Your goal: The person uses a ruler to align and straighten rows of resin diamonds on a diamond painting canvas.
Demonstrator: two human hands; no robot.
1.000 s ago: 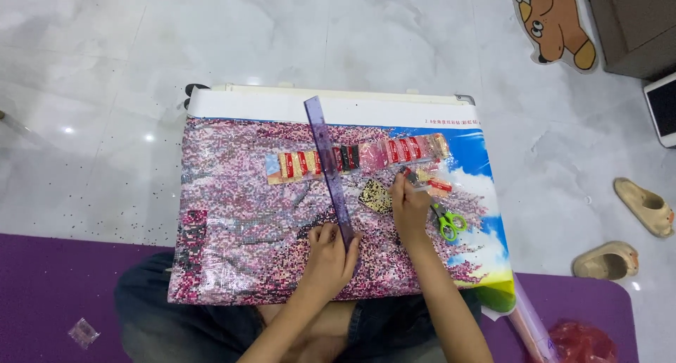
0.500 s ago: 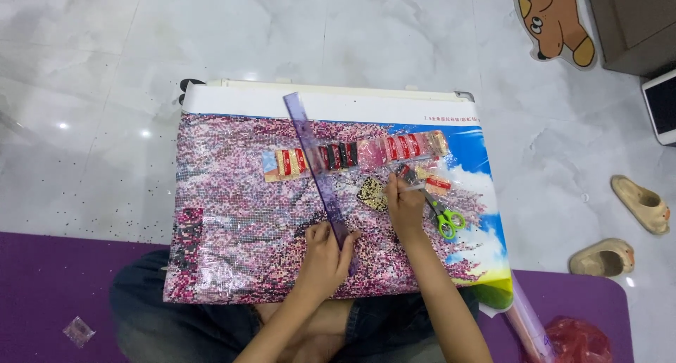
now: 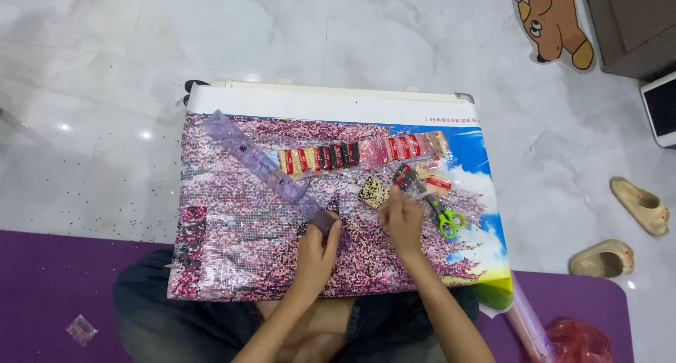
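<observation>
A pink and blue bead-mosaic canvas (image 3: 239,250) lies on a white board on my lap. My left hand (image 3: 318,249) pinches the near end of a clear purple ruler (image 3: 267,171), which slants up and left across the canvas. My right hand (image 3: 403,218) holds a thin pen-like tool beside a small tray of beads (image 3: 374,192). A row of small red, black and pink bead packets (image 3: 359,154) lies above the hands. Green-handled scissors (image 3: 446,221) rest right of my right hand.
A purple mat (image 3: 49,285) covers the floor under me. Two beige slippers (image 3: 637,204) lie on the marble floor at right. A bear-shaped mat (image 3: 553,25) sits at top right, a red bag (image 3: 577,338) at bottom right. Loose beads dot the floor at left.
The ruler's far end has swung left, from near upright to a slant toward the canvas's top-left corner. Both hands stay near the canvas middle.
</observation>
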